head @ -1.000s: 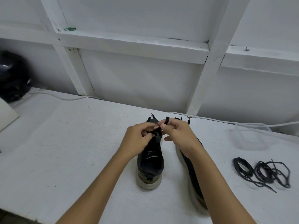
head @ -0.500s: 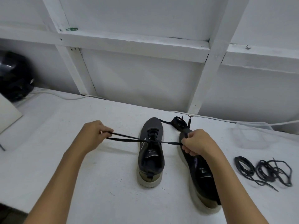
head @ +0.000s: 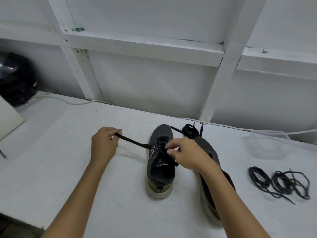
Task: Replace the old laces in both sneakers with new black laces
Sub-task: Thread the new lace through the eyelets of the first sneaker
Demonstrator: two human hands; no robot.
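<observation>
Left sneaker (head: 160, 162) mid-worktop, heel toward near edge for eyelet access; lace (head: 133, 143) held taut in left hand (head: 103, 146) grip, right hand (head: 186, 154) grip pinching at the eyelets, apparently threading.

One view only, worn on your head. It looks forward and down over the white surface (head: 51, 169), toward the white framed wall (head: 154, 91) at the far edge. Wide lens: the wall beams bow and splay outward. Your forearms enter from the bottom edge, and both your hands sit near frame centre, close below the lens. The surface's near edge shows at lower left. No second view, so no shared ground.
</observation>
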